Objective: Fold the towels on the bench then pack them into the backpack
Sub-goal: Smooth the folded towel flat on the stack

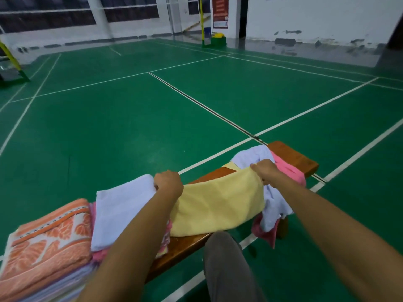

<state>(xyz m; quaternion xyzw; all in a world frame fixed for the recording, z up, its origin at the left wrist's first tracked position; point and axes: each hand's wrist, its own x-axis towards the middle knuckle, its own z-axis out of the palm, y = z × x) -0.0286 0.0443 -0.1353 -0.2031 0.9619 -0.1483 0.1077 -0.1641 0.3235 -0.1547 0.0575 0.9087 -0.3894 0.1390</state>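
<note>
left hand curled round left top edge of soft pale-yellow terry towel, knuckles up. right hand pinching same towel's right top edge, fingers curled over the cloth. yellow towel stretched betw. both hands, hanging as a doubled band w/ lower fold resting on long brown wooden bench, approx. mid-bench.

just left of left hand: folded pale-lilac towel lying flat atop a stack, pink cloth edges showing under it. further left, touching that stack: folded orange-and-white patterned towel on top of more folded layers, near bottom-left corner.

right of yellow towel: unfolded heap w/ crumpled pale-lilac towel and bright-pink towel, partly draped over bench's near edge, pink end hanging below seat.

backpack not in view.

grey trouser leg in front of bench, betw. the forearms. beyond bench: green sports-court floor w/ white lines, yellow-green net post far back by white wall.
</note>
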